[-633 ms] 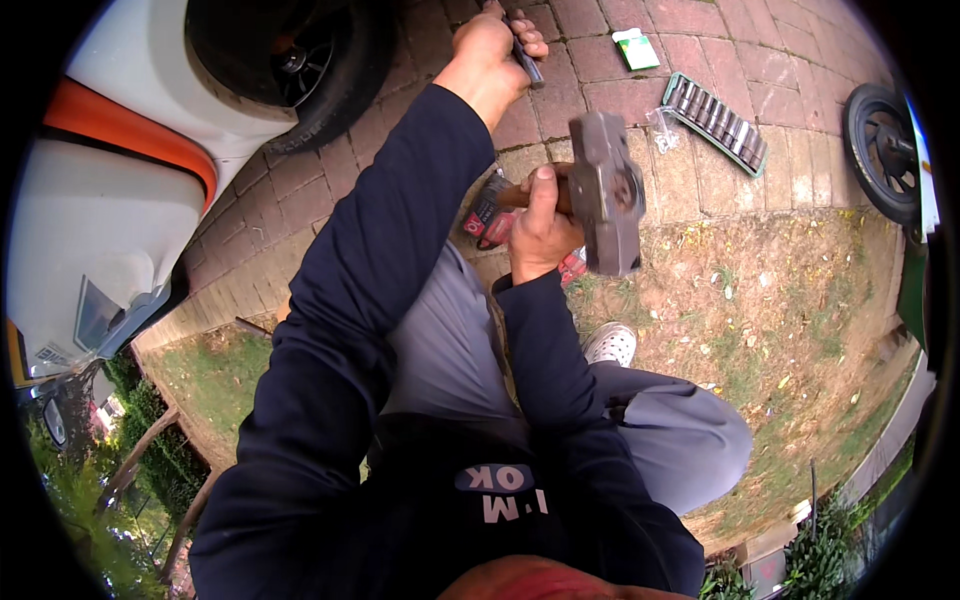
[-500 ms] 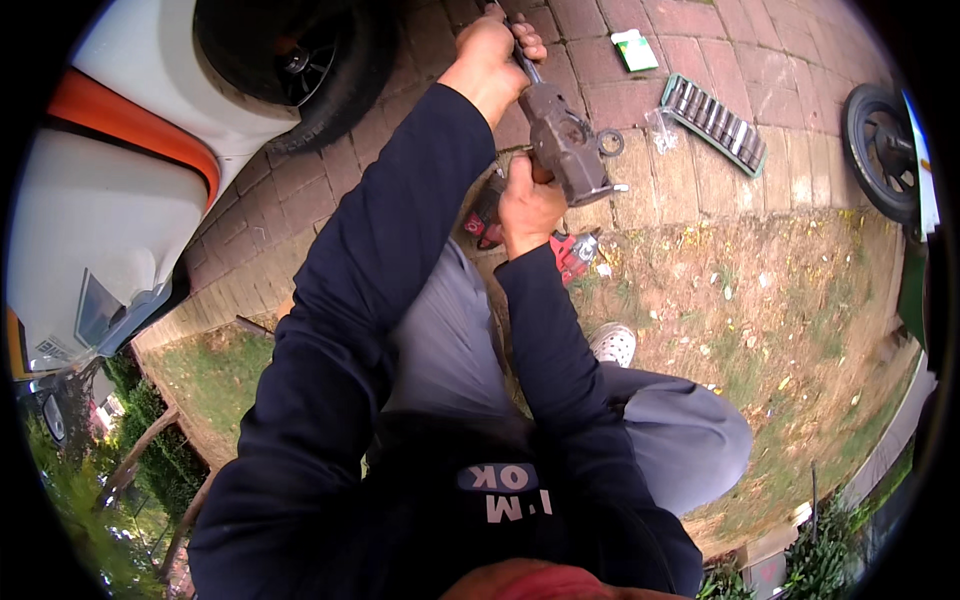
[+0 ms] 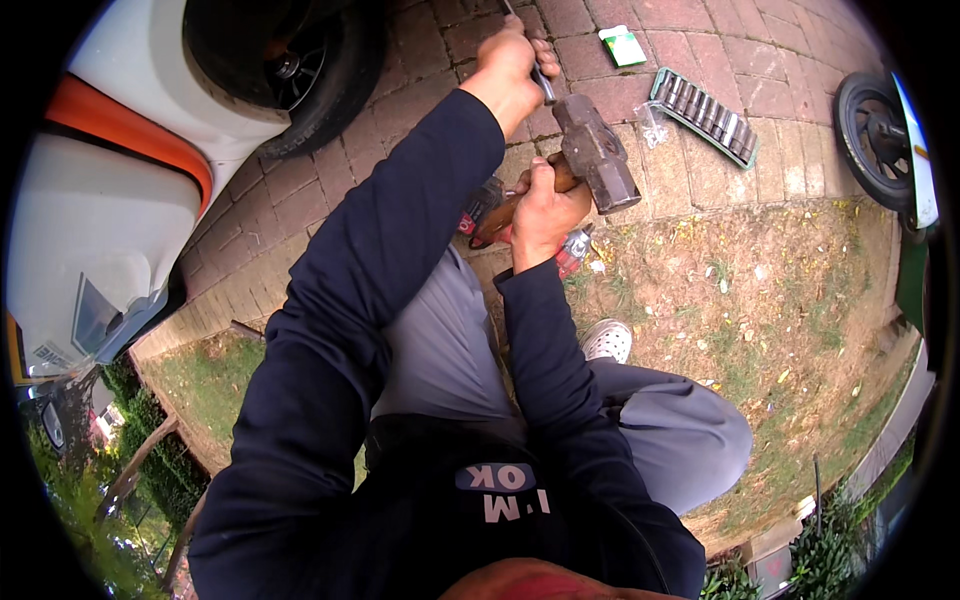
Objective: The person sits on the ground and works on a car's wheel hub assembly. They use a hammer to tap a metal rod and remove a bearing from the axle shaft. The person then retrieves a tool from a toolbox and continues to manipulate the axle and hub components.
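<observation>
My left hand (image 3: 507, 68) is closed around a slim metal rod (image 3: 545, 84) that slants down toward the hammer. Lower and to the right, my right hand (image 3: 550, 213) grips the wooden handle (image 3: 497, 222) of a sledgehammer close under its head. The heavy, rusty-brown hammer head (image 3: 597, 155) lies just beside the rod's lower end; whether they touch I cannot tell. Partly hidden behind my right hand, a red and black power tool (image 3: 573, 250) rests on the ground.
A socket set in a green tray (image 3: 705, 118) lies on the brick paving, with a small clear plastic bag (image 3: 652, 128) and a green-and-white packet (image 3: 622, 46) nearby. A white and orange vehicle's wheel (image 3: 320, 85) stands at left, another wheel (image 3: 878, 140) at far right.
The hammer head has turned and shifted slightly right and down, showing its blunt face. My left hand with the rod has moved a little right. A ring seen beside the head no longer shows.
</observation>
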A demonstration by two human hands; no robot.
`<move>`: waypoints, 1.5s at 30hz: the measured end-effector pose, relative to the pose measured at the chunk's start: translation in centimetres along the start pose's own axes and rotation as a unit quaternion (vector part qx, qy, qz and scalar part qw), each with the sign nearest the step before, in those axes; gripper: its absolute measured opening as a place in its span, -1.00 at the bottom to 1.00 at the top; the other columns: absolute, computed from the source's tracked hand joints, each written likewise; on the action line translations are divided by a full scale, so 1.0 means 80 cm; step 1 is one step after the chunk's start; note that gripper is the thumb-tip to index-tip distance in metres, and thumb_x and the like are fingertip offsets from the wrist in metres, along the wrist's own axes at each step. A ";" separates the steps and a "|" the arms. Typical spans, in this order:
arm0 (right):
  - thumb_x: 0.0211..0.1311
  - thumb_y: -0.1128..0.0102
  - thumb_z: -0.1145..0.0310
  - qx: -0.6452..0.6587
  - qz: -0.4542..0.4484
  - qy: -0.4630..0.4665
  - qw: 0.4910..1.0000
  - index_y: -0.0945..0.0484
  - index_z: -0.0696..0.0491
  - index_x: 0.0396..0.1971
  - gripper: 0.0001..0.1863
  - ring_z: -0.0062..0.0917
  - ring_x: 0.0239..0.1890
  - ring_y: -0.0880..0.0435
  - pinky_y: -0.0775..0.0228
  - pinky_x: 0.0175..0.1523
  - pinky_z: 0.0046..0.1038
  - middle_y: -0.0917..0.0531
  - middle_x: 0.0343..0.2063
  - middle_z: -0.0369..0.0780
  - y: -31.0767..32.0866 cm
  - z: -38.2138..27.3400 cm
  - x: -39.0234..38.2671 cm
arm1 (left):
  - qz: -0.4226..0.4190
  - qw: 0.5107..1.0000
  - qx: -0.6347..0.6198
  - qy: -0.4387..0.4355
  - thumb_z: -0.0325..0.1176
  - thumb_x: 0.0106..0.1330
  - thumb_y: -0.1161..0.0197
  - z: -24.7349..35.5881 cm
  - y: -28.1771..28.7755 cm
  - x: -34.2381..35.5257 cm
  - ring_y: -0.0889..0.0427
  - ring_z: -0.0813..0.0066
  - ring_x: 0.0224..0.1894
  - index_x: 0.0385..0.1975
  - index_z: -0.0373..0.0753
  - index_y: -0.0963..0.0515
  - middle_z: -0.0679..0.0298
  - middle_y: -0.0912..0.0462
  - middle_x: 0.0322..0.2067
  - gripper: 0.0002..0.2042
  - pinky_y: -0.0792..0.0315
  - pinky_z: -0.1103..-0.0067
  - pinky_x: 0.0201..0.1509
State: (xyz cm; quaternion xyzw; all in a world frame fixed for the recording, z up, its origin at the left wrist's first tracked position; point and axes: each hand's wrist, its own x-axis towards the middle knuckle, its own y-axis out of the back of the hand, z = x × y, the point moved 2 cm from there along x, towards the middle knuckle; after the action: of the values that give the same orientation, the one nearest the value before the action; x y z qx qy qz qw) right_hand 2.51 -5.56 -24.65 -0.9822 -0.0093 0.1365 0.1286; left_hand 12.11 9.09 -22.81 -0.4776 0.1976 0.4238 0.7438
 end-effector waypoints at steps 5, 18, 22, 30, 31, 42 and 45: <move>0.15 -0.10 0.59 0.031 -0.005 -0.030 0.999 -0.34 0.15 -0.42 -0.89 -0.59 -0.74 -0.42 -0.33 -0.64 -0.51 -0.48 -0.63 -0.23 0.013 0.001 0.016 | 0.090 0.991 0.102 0.002 0.08 0.54 0.17 -0.027 0.017 -0.025 -0.12 0.60 -0.70 -0.43 -0.16 -0.28 0.41 -0.23 -0.67 -0.56 -0.08 0.60 -0.63; 0.17 -0.04 0.56 0.095 -0.061 -0.133 0.985 -0.31 0.11 -0.33 -0.88 -0.59 -0.74 -0.38 -0.33 -0.64 -0.49 -0.46 -0.61 -0.24 -0.006 0.027 -0.010 | 0.230 0.936 0.245 -0.100 0.10 0.51 0.14 0.023 0.076 0.021 -0.37 0.44 -0.68 -0.30 -0.31 -0.41 0.25 -0.44 -0.64 -0.50 -0.26 0.48 -0.65; 0.20 -0.04 0.44 0.201 -0.083 -0.324 0.921 -0.30 0.02 -0.33 -0.88 -0.54 -0.70 -0.34 -0.29 -0.58 -0.42 -0.36 -0.64 -0.29 -0.017 0.016 -0.020 | 0.203 0.947 0.221 -0.114 0.17 0.49 0.13 0.027 0.072 0.019 -0.26 0.57 -0.71 -0.51 -0.17 -0.32 0.35 -0.36 -0.65 -0.49 -0.13 0.61 -0.66; 0.24 -0.07 0.27 0.295 -0.082 -0.438 0.845 -0.29 -0.07 -0.53 -0.80 -0.57 -0.62 -0.35 -0.30 -0.44 -0.45 -0.35 -0.64 -0.37 0.043 0.046 0.031 | 0.093 0.975 0.184 -0.079 0.18 0.49 0.13 0.026 0.093 0.043 -0.27 0.58 -0.71 -0.50 -0.15 -0.32 0.38 -0.34 -0.66 -0.50 -0.16 0.61 -0.68; 0.22 -0.08 0.26 0.267 -0.052 -0.432 0.860 -0.31 -0.06 -0.54 -0.80 -0.55 -0.61 -0.37 -0.31 -0.43 -0.44 -0.37 -0.64 -0.36 0.038 0.036 0.031 | 0.088 0.977 0.177 -0.083 0.18 0.49 0.12 0.025 0.091 0.042 -0.27 0.58 -0.71 -0.50 -0.15 -0.32 0.39 -0.34 -0.67 -0.50 -0.16 0.61 -0.68; 0.28 -0.05 0.29 0.187 -0.088 -0.520 0.829 -0.44 0.05 -0.43 -0.84 -0.61 -0.62 -0.48 -0.32 -0.46 -0.52 -0.49 -0.64 -0.37 0.011 0.016 -0.017 | 0.040 0.997 0.052 -0.038 0.16 0.50 0.12 0.030 0.074 0.073 -0.25 0.56 -0.72 -0.46 -0.14 -0.30 0.35 -0.31 -0.68 -0.53 -0.12 0.59 -0.69; 0.30 -0.01 0.28 0.206 -0.030 -0.513 0.833 -0.42 0.05 -0.43 -0.83 -0.59 -0.59 -0.50 -0.34 -0.43 -0.52 -0.51 -0.61 -0.33 -0.001 0.021 -0.038 | 0.028 0.999 0.033 0.009 0.20 0.47 0.10 0.031 0.072 0.077 -0.24 0.54 -0.72 -0.43 -0.14 -0.30 0.33 -0.32 -0.66 -0.51 -0.11 0.58 -0.69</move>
State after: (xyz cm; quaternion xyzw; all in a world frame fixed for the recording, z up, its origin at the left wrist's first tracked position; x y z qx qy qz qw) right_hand -0.86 -5.22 -25.40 -0.7213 -0.0752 0.6152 0.3092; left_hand 10.62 15.03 -29.11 -0.4512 0.2313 0.4337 0.7449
